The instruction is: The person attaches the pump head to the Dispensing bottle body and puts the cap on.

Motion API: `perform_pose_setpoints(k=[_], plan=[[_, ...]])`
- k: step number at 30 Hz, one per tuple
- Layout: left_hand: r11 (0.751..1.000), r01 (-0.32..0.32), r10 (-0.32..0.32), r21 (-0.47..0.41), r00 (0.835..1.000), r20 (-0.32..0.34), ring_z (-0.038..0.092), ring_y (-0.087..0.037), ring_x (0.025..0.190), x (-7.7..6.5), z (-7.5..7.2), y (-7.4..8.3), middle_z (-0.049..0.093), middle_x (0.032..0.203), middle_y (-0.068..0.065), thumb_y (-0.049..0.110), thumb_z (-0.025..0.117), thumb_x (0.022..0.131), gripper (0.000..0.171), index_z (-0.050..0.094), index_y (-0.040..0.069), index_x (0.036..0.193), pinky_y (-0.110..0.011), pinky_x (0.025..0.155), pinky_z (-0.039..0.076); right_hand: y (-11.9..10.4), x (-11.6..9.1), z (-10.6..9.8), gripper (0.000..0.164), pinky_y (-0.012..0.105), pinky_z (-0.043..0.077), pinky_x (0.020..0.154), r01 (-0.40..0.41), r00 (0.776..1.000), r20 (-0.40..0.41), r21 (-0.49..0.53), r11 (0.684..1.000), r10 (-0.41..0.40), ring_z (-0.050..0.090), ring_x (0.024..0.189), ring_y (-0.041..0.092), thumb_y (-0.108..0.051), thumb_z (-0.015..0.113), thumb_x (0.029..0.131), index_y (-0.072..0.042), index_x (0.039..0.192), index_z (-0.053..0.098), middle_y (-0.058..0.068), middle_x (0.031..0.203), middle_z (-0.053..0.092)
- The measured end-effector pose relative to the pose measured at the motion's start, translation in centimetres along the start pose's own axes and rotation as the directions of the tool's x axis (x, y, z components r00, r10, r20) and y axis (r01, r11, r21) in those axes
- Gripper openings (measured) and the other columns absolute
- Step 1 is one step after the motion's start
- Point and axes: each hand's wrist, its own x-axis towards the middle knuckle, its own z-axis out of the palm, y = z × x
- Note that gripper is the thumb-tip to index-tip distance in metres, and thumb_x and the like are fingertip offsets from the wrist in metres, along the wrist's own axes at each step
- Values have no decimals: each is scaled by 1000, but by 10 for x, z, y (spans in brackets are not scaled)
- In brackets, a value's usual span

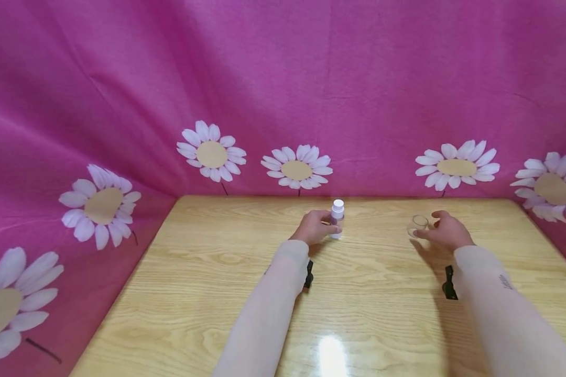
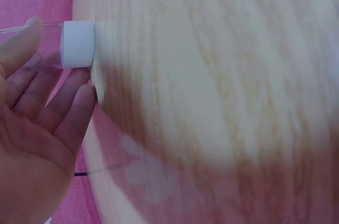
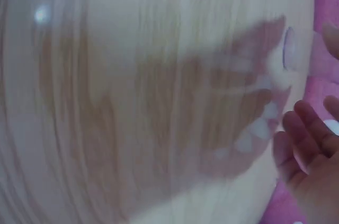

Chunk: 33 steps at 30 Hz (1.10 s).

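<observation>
In the head view my left hand [image 1: 313,228] grips an upright bottle [image 1: 337,213] with a white top, near the back of the table. The left wrist view shows its clear body between the thumb and fingers of my left hand [image 2: 42,113], with a white end [image 2: 78,44] against the tabletop. Further right, a clear, see-through cup [image 1: 420,220] stands on the table. Around its near right side is my right hand [image 1: 445,231], thumb by the cup and fingers loosely bent. In the right wrist view a gap shows between the cup [image 3: 299,52] and these fingers [image 3: 286,155].
The light wooden table [image 1: 207,293] ends at a pink cloth [image 1: 372,94] printed with white flowers, which hangs behind it and at both sides. Glare [image 1: 332,356] lies on the tabletop near the front.
</observation>
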Motion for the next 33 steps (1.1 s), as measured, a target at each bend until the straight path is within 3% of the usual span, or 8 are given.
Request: perform_pose_setpoints(k=[4, 8, 15, 25, 33], plan=[[1000, -1, 1, -19, 1000, 1, 65, -20, 115, 0, 1, -3, 72, 117, -2, 21, 74, 90, 17, 71, 11, 103, -30, 94, 52, -1, 3, 10, 78, 59, 46, 90, 13, 999, -41, 24, 1000, -12, 53, 110, 49, -46, 60, 94, 12, 140, 37, 36, 128, 52], [1000, -1, 2, -23, 1000, 4, 64, -21, 115, -1, 2, -3, 71, 118, -2, 21, 73, 91, 22, 71, 11, 110, -32, 96, 52, -2, 4, 15, 60, 52, 48, 81, 36, 995, -94, -2, 999, -36, 57, 99, 41, -43, 59, 95, 8, 127, 50, 28, 114, 60], [999, 35, -35, -32, 999, 5, 62, -22, 119, -3, 0, 0, 70, 124, -7, 21, 74, 90, 22, 72, 11, 110, -38, 104, 47, -16, 3, 14, 46, 37, 45, 70, 10, 996, -94, -2, 1000, -10, 56, 87, 32, -38, 63, 91, 4, 109, 52, 18, 96, 61], [1000, 12, -13, -29, 1000, -3, 62, -22, 120, 3, -4, 6, 70, 124, -4, 23, 73, 91, 31, 71, 15, 121, -37, 103, 49, -30, 10, 8, 61, 51, 49, 81, 58, 989, -138, 27, 998, -54, 59, 99, 41, -39, 53, 96, 11, 130, 41, 30, 114, 58], [999, 32, -31, -38, 999, 8, 63, -20, 116, -4, 3, -2, 71, 119, -1, 24, 74, 90, 33, 71, 15, 121, -35, 100, 50, -20, 6, 15, 50, 55, 47, 84, 53, 983, -176, 38, 998, -46, 55, 98, 44, -25, 59, 94, 13, 122, 43, 34, 113, 54]])
